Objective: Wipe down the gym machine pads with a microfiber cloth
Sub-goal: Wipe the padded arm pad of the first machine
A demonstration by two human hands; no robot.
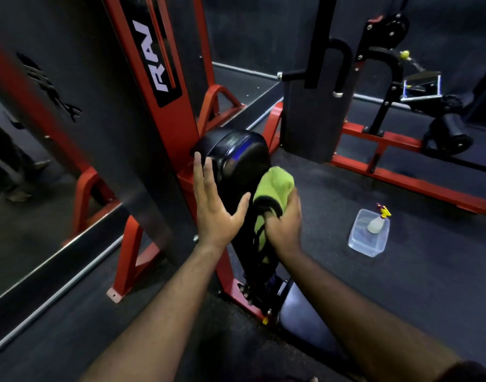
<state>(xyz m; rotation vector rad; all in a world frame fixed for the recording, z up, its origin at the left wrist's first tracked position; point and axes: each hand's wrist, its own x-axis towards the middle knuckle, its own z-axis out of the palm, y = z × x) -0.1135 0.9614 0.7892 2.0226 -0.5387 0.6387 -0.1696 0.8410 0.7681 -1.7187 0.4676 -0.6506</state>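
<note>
Wiping in progress: right hand (pixel 284 224) grips the green microfiber cloth (pixel 272 194) against the right face of the upright black pad (pixel 236 158), about mid-height; left hand (pixel 213 205), fingers straight, steadies the pad's left side. Judged partly done, with other pads likely still to do (cleanliness cannot be told). On the floor, a clear plastic tub (pixel 370 235) holds a spray bottle (pixel 378 220).

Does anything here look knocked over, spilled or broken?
Nothing stands out. The spray bottle stands in a clear tub on the floor, with no spill showing. The black pad looks intact; the left hand rests on it while the right hand holds the green cloth against it.
</note>
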